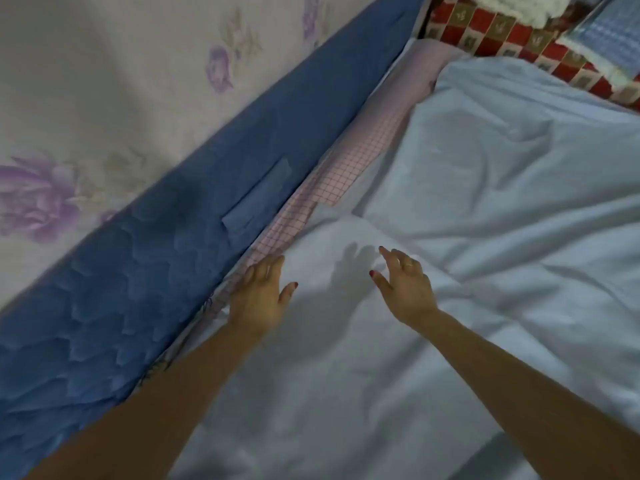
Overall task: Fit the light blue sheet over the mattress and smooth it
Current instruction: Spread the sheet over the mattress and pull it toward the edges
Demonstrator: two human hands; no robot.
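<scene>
1. Over by the wall side of the bed, the light blue sheet [485,202] is already spread across most of the surface but it's pretty rumpled, with folds running across the middle and a corner flap doubled over near the edge. A strip of pink checked fabric [332,181] shows uncovered between the sheet and the blue quilted mattress [156,254] that's tipped up against the wall side.

2. So I'd say we're in the spread-and-smooth stage, with that edge not yet sorted.

3. Left hand [259,292]: fingers straight and flat, pressing down right at the sheet's edge where it meets the checked strip. Not gripping anything.

4. Right hand [405,285]: open with fingers spread and a bit bent, seemingly hovering just over the sheet going by the shadow under it. Holding nothing; can't tell if the fingertips touch.

5. Next move, my guess: pull the folded flap out toward the wall so it covers the checked strip, then sweep the wrinkles outward.
</scene>
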